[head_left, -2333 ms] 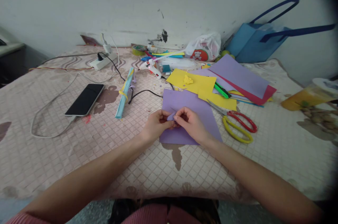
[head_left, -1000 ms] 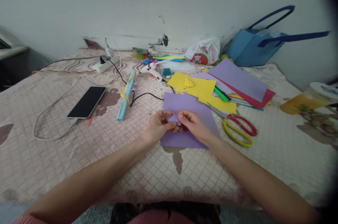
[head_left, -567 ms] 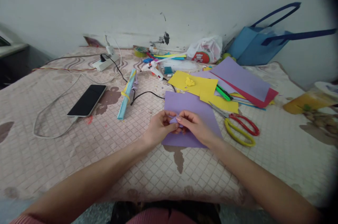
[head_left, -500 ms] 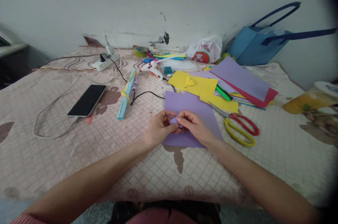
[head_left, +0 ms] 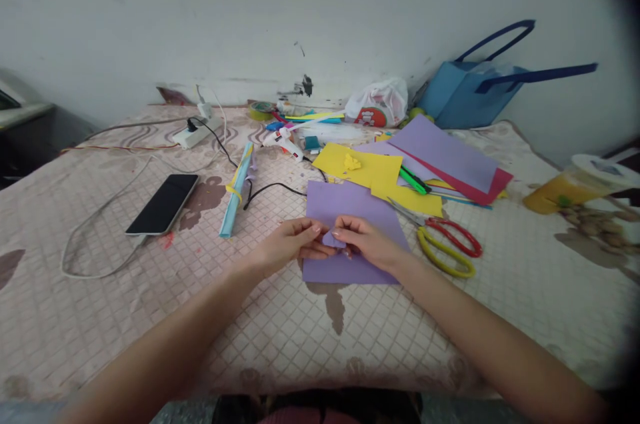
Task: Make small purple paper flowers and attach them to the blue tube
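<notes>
left hand (head_left: 290, 241) drawn leftward, fingers loosely parted; right hand (head_left: 367, 241) pinches small purple paper (head_left: 332, 240).

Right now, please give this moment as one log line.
right hand: pinches small purple paper piece | left hand: beside it, contact unclear | beneath: flat purple paper sheet | nearby: red-yellow-handled scissors

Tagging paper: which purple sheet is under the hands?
The nearest purple sheet, left of the scissors; the other purple sheets lie farther back.

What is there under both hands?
A purple sheet, and tablecloth beyond its left edge. The right hand pinches a purple piece over the sheet. Whatever lies directly beneath this hand and the left hand is covered.
</notes>
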Demonstrator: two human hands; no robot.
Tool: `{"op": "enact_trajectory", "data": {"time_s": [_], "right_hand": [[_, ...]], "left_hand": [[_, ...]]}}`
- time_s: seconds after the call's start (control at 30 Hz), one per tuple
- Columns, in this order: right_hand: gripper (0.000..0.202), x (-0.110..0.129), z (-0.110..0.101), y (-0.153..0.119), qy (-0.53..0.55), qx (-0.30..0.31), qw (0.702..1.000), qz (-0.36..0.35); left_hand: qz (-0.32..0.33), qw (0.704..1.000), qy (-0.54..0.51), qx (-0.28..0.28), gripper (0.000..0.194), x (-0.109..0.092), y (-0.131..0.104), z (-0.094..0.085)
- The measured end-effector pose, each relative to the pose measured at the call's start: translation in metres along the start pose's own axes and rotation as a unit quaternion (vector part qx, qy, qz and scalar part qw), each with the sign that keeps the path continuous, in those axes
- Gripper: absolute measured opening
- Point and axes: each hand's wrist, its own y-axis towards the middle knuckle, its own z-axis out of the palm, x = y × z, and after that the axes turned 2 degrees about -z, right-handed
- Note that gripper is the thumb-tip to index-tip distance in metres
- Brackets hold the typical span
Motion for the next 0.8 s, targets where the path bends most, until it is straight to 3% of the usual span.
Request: {"op": "enact_trajectory", "data": {"time_s": [0.23,0.63,0.8], "right_hand": [[0.027,-0.0009,-0.0001,-0.0007,0.076,0.034,0.996,0.042],[0.02,-0.0034,-0.0011,-0.0001,0.157,0.059,0.984,0.055],[0.02,-0.0038,0.0004,-0.0007,0.122,0.038,0.99,0.061]], "left_hand": [[0.018,0.999,0.023,0.035,0.025,0.0021,0.0009,-0.0045],[0.037,0.996,-0.049,0.057,0.033,0.0002,-0.0018,-0.0003],[0.086,0.992,0.028,0.083,0.027,-0.0005,-0.0014,0.0001]]}}
